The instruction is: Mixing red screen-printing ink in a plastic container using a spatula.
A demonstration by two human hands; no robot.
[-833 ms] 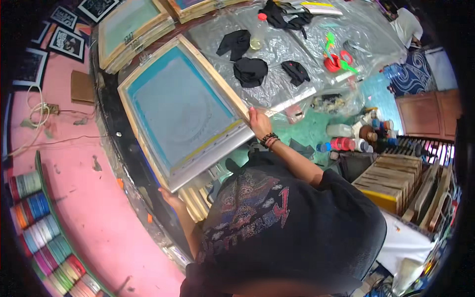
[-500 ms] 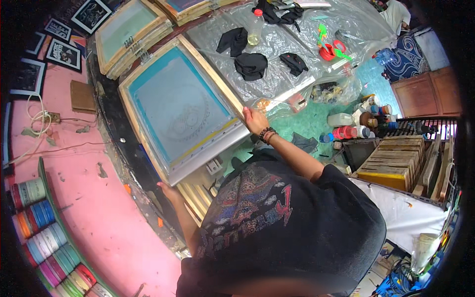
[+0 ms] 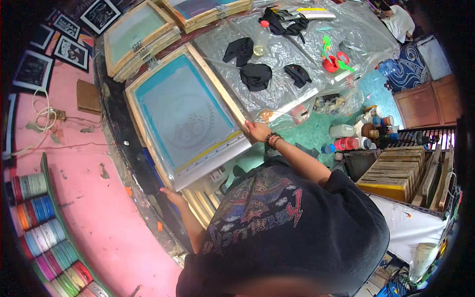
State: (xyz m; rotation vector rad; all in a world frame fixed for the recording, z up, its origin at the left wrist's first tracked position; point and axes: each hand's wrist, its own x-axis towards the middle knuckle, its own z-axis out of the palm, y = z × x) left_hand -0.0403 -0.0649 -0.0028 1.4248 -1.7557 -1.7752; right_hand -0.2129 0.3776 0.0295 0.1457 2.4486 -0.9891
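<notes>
A wooden-framed printing screen (image 3: 178, 111) lies in front of me, its grey mesh edged in teal and marked with a round pattern. A yellow strip (image 3: 210, 147) crosses its near end, above a pale grey board edge (image 3: 215, 163). At the frame's right side, near the close corner, my right hand (image 3: 258, 131) is closed round the wood, with dark beaded bracelets at the wrist. My left hand (image 3: 172, 195) is at the near left corner, its fingers partly hidden by the frame and board, so its grip is unclear.
Two more framed screens (image 3: 136, 34) (image 3: 208, 11) sit farther back. Black cloth pieces (image 3: 256, 76), a clear bottle (image 3: 261, 39) and red tape rolls (image 3: 330, 63) rest on plastic sheeting. Paint tubs (image 3: 346, 143) and stacked wooden frames (image 3: 393, 171) stand right; the pink wall (image 3: 94, 198) is left.
The scene has shifted slightly down and right in the view. Both hands stay at the same places on the screen; the round pattern shows more clearly.
</notes>
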